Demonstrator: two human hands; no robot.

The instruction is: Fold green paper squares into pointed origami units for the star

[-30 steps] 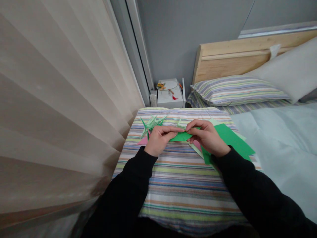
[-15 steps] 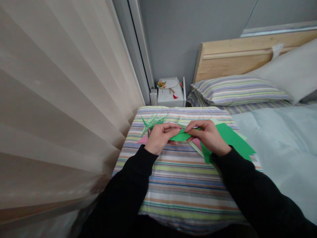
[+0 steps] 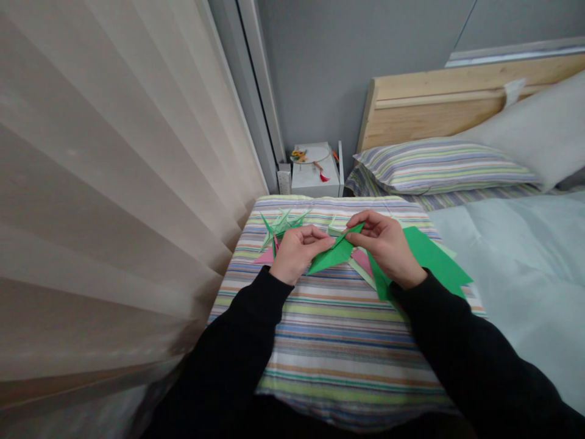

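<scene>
A folded green origami paper [image 3: 335,256] is held between both hands above the striped cloth, slanting up to the right. My left hand [image 3: 297,249] pinches its left upper edge between thumb and fingers. Gripping its upper right tip is my right hand [image 3: 382,241], with the thumb below and the fingers curled. Several folded green paper pieces [image 3: 284,224] with pointed ends lie just beyond my left hand, beside a pink paper piece [image 3: 263,256]. Flat green paper sheets [image 3: 432,259] lie under and beyond my right wrist, and a pink sheet [image 3: 362,262] shows between the hands.
A striped cloth [image 3: 342,341] covers the table. Pleated curtains [image 3: 137,183] hang close on the left. A white nightstand [image 3: 315,177] with a round fan [image 3: 311,153] stands behind. To the right is a bed with a pale blue cover [image 3: 516,244] and a striped pillow [image 3: 448,167].
The green origami paper has tilted, its right end up and its left end down, showing more of its face. My right hand has risen slightly; my left hand has barely moved.
</scene>
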